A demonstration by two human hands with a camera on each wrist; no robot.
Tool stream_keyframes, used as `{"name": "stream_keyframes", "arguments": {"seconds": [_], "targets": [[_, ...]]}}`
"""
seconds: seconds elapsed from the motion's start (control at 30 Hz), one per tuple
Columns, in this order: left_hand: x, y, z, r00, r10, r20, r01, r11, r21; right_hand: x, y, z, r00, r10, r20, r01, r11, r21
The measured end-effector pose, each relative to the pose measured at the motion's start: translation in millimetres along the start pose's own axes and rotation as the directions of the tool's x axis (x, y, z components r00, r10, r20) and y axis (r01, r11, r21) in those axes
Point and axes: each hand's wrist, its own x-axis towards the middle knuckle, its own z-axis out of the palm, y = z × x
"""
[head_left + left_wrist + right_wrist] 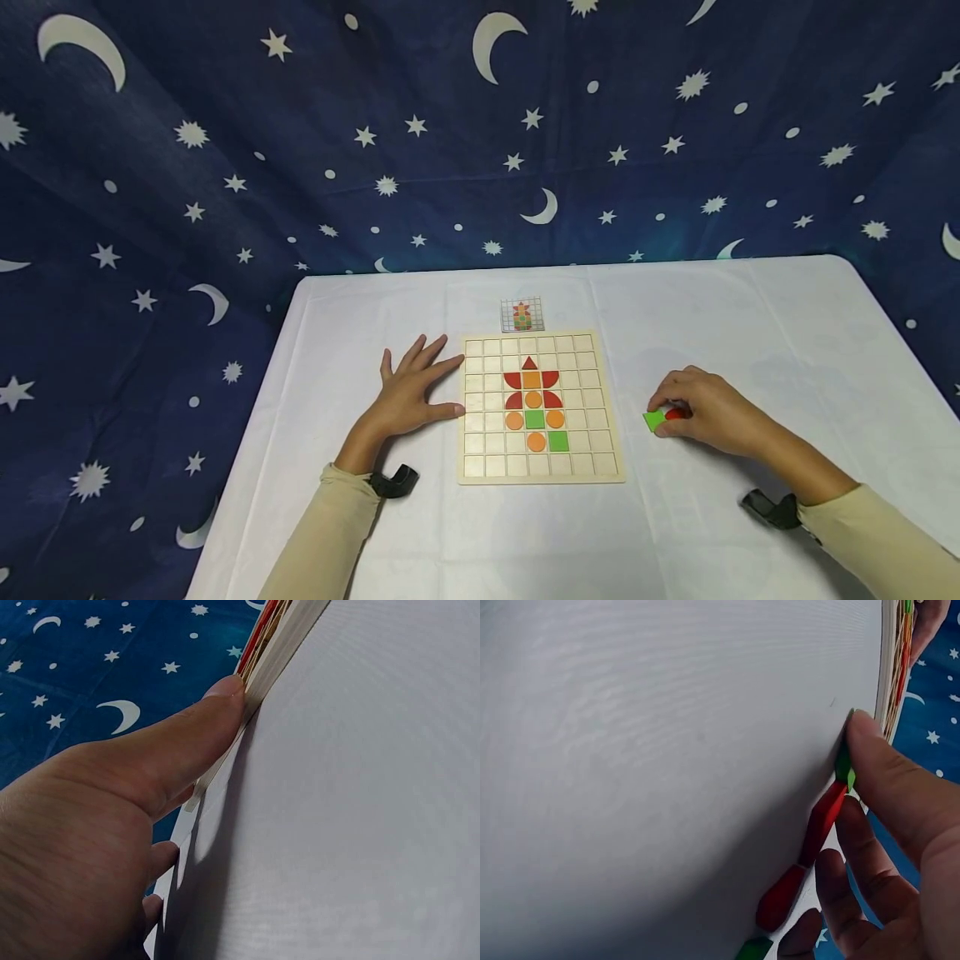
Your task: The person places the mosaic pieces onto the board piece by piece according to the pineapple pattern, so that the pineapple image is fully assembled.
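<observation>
A wooden grid board (492,443) lies flat on the table, bearing red, orange and green shapes in its middle columns. My left hand (408,398) rests at the board's left edge with fingers spread; in the left wrist view its thumb (199,739) touches the rim. To the right of the board, my right hand (708,408) pinches a green piece (653,421) between thumb and fingers, low at the table. Under the hand is a red piece (677,413). The right wrist view shows two red pieces (823,823) in a row and another green piece (754,949).
A small pattern card (522,315) lies just beyond the board's far edge. White cloth (787,350) covers the table. Behind it hangs a dark blue curtain (420,75) with moons and stars. Each wrist wears a black camera mount (393,482).
</observation>
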Motion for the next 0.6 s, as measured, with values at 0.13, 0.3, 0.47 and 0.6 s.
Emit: {"name": "stream_keyframes", "arguments": {"seconds": [0.13, 0.3, 0.47, 0.6], "targets": [[-0.2, 0.0, -0.2, 1.0, -0.001, 0.0, 0.001, 1.0, 0.002, 3, -3, -1, 0.999, 0.032, 0.017, -0.032, 0.999, -0.008], [-0.4, 0.9, -0.5, 1.0, 0.0, 0.002, 0.0, 1.0, -0.002, 5, -7, -1, 1.0, 0.027, 0.015, -0.028, 0.999, 0.017], [-0.2, 0.9, -0.5, 1.0, 0.002, 0.001, -0.002, 1.0, 0.0, 8, -9, 3, 0.999, -0.006, -0.036, 0.009, 0.996, 0.085], [-0.1, 0.3, -0.5, 1.0, 0.004, -0.003, -0.004, 1.0, 0.007, 14, -13, 7, 0.998, 0.017, -0.057, -0.006, 0.982, 0.188]]}}
